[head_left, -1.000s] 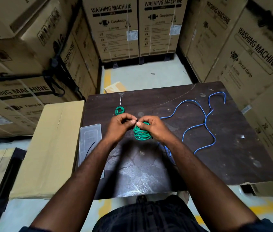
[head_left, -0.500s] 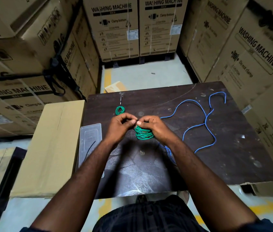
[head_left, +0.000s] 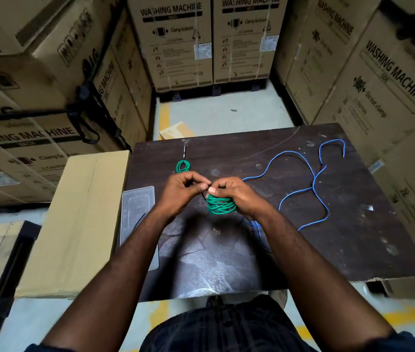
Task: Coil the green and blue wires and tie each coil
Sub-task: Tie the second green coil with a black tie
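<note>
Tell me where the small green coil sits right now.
In the head view the small green coil lies on the dark table toward its far left, just beyond the left hand, well left of the loose blue wire.

Left hand (head_left: 181, 191) and right hand (head_left: 235, 196) thumb to thumb, fingers curled.

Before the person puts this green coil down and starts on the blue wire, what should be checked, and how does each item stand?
1. Green coil gripped by right hand: ok.
2. Left hand pinching at the coil's top: ok.
3. Tie finished: cannot tell, fingertips hide it.
4. Blue wire coiled: not ok, it lies loose on the table.
5. Small green coil out of the way: ok, it lies apart, farther back.
</note>
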`<act>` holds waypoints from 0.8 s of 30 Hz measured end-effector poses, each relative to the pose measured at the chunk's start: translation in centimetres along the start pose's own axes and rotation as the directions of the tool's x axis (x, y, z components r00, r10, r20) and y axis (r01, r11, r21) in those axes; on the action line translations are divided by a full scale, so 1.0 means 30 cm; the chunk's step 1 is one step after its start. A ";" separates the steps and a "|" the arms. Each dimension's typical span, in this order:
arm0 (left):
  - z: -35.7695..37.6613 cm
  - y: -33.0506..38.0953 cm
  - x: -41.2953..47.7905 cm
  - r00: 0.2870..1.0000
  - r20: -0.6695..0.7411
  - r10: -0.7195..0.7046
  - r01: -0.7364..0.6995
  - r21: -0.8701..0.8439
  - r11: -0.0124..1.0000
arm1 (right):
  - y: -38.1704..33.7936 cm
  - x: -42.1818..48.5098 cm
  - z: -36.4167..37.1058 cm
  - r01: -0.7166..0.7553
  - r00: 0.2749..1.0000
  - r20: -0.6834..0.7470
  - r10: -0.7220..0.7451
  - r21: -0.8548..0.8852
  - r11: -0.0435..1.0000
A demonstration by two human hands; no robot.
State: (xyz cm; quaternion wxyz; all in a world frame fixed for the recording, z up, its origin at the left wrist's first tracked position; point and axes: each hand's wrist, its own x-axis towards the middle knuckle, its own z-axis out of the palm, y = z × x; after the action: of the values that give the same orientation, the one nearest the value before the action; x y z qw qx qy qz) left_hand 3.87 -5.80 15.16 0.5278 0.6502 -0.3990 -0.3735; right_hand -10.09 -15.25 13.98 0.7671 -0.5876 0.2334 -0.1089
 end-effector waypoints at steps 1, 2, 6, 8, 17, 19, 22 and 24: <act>-0.004 0.000 0.001 1.000 0.002 0.005 -0.005 0.001 1.000 | -0.001 -0.001 -0.001 0.000 1.000 0.001 0.000 0.001 1.000; -0.009 -0.001 0.001 1.000 -0.003 0.009 -0.009 -0.004 1.000 | -0.002 -0.002 -0.003 0.001 1.000 0.004 -0.001 0.004 1.000; -0.011 -0.006 -0.003 0.999 -0.042 -0.006 0.003 -0.075 0.997 | -0.001 -0.003 -0.012 -0.012 0.999 0.051 0.010 0.040 0.999; -0.005 -0.011 -0.006 0.998 -0.059 -0.020 0.015 -0.082 0.997 | -0.001 -0.005 -0.013 -0.017 0.996 0.087 0.010 0.073 0.997; 0.001 -0.007 -0.013 0.995 -0.098 0.018 -0.025 -0.070 0.997 | 0.012 0.009 -0.006 -0.003 1.000 -0.011 0.004 0.102 0.995; 0.001 0.003 -0.017 0.994 -0.092 0.055 -0.061 -0.058 0.996 | 0.012 0.008 -0.002 -0.006 1.000 -0.024 0.008 0.086 0.996; 0.002 0.022 -0.024 0.993 -0.051 0.102 -0.105 -0.045 0.994 | 0.013 0.006 0.004 -0.028 1.000 -0.004 0.028 0.080 0.996; 0.002 0.027 -0.021 0.992 -0.048 0.120 -0.121 0.001 0.993 | 0.012 0.001 0.004 -0.020 1.000 -0.012 0.021 0.109 0.994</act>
State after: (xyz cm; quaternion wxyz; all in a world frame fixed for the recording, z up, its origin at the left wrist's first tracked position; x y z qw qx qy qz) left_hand 3.47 -5.33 15.99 0.5596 0.6331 -0.4243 -0.3257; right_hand -10.05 -15.06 13.67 0.7976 -0.5417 0.2381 -0.1173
